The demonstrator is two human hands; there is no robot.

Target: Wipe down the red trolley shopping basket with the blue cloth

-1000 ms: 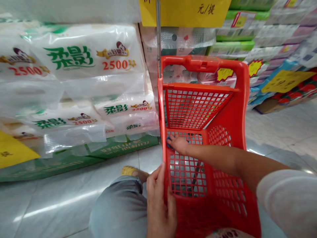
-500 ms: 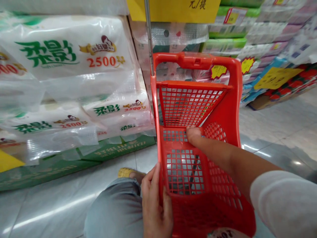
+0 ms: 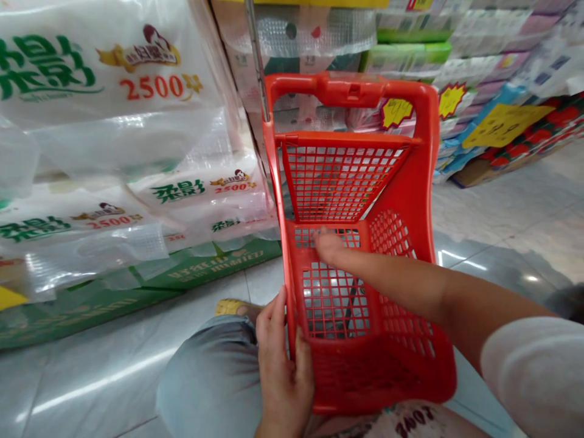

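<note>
A red plastic shopping basket (image 3: 422,201) with gridded walls and floor stands before me, its raised handle at the far end. My left hand (image 3: 285,359) grips the near part of its left rim, thumb on the inner side and fingers outside. Deep inside the basket, my right hand (image 3: 329,246) hangs over or touches the floor near the far gridded panel (image 3: 347,182). Its fingers are mostly hidden and blurred; I cannot see anything held in it. A metal rod (image 3: 258,61) rises at the basket's far left corner.
Stacked white tissue packs (image 3: 137,91) stand on a green base (image 3: 214,264) at the left. More packs (image 3: 406,61) and yellow price signs (image 3: 506,125) line the back. My bent knee (image 3: 214,371) and yellow shoe (image 3: 230,307) are beside the basket, on grey floor tiles (image 3: 104,365).
My right hand has shifted left across the basket's floor. The basket and the stacks sit slightly higher and further left in view. My left hand keeps its grip on the rim.
</note>
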